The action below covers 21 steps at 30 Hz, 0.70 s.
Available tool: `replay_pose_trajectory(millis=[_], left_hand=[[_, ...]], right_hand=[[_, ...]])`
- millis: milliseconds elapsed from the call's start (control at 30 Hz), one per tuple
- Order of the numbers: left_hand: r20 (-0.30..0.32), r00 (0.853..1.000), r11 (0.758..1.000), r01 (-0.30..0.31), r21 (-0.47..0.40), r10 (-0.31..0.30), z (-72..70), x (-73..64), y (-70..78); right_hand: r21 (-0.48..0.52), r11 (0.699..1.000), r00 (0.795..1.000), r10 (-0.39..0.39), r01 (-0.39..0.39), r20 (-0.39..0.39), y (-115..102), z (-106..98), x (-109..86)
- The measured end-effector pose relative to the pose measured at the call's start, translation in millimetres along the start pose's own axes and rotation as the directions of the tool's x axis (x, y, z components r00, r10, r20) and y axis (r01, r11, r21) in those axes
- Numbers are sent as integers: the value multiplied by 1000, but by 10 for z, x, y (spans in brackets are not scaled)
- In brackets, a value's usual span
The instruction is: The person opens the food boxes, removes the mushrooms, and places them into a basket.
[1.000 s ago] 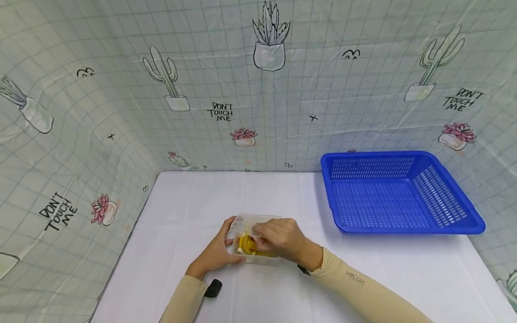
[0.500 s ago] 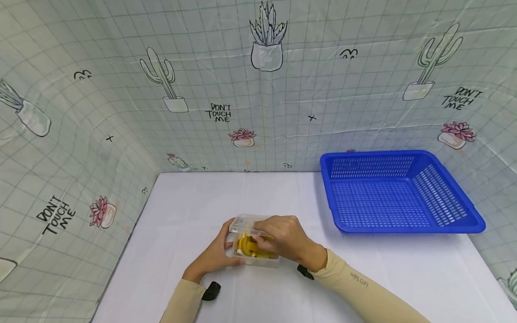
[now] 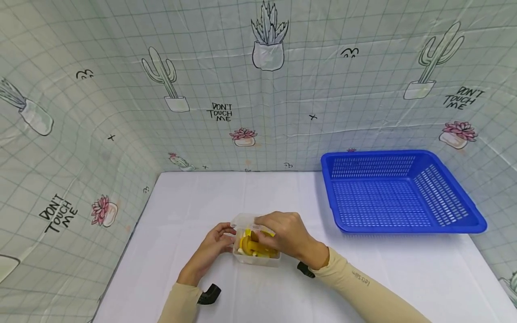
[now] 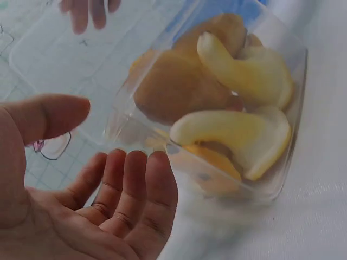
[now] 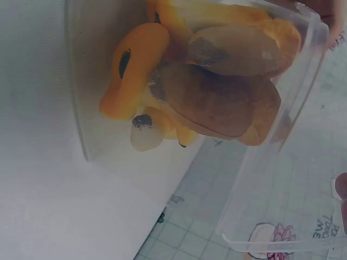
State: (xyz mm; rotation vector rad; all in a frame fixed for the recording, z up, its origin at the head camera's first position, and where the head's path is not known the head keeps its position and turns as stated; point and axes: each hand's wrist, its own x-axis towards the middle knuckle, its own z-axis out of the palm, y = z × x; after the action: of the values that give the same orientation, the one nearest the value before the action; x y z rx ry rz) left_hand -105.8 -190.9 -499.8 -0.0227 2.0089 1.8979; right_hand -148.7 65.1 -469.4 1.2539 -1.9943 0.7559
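Note:
A small clear plastic box [image 3: 258, 261] stands on the white table, its clear lid [image 3: 244, 220] raised at the far side. Curved yellow pieces [image 4: 238, 127], pale on the inner face, lie in it with rounded brown pieces [image 4: 179, 86]. Their kind is unclear; some show dark tips in the right wrist view. My right hand [image 3: 288, 235] pinches the lid near its right part, fingertips on its far side and thumb low toward the box. Beside the box's left wall, my left hand [image 3: 212, 251] holds nothing, its fingers loosely bent.
A large blue plastic basket [image 3: 404, 231] with slotted walls stands at the back right of the table. Behind the table hangs a pale checked cloth [image 3: 282, 98] with cactus drawings. A black device [image 3: 210, 294] sits at my left wrist.
My left hand has let go of the box and drawn back slightly to its left. The lid stands a little higher, and more of the yellow pieces shows. The right hand has barely moved.

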Motion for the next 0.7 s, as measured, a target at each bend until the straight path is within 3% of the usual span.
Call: replay_pose_trajectory(millis=[400, 533, 700], left_hand=[[-45, 996, 996, 76, -40, -78, 57, 37, 62], [-48, 995, 995, 89, -55, -91, 57, 50, 72], [-34, 995, 994, 94, -58, -96, 71, 66, 88]], right_hand=[[76, 988, 991, 133, -134, 16, 97, -37, 92], [87, 966, 970, 240, -243, 34, 133, -62, 144], [77, 920, 924, 381, -383, 45, 178, -91, 200]])
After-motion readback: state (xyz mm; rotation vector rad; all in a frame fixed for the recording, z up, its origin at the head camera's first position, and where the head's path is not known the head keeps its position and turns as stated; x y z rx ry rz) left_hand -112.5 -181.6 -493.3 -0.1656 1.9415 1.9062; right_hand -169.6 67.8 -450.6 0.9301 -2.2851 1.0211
